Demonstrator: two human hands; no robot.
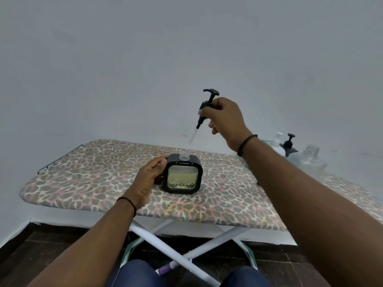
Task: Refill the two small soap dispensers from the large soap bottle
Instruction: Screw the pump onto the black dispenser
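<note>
On the ironing board [87,183], no readable label being shown, a square soap dispenser [184,176] is being steadied upright, neck open upward, by the left hand [148,180] clasped on its side. Its pump [204,112] is being held aloft, pinched by the right hand [224,119], tube slanting down-left.

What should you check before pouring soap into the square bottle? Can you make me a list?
1. Pump out of the square dispenser: ok, right hand holds it up.
2. Dispenser neck open: ok.
3. Dispenser steadied: ok, left hand holds its side.
4. Dispenser upright on the ironing board: ok.
5. Right hand free for the large clear bottle: not ok.
6. Large bottle has soap: cannot tell.
</note>
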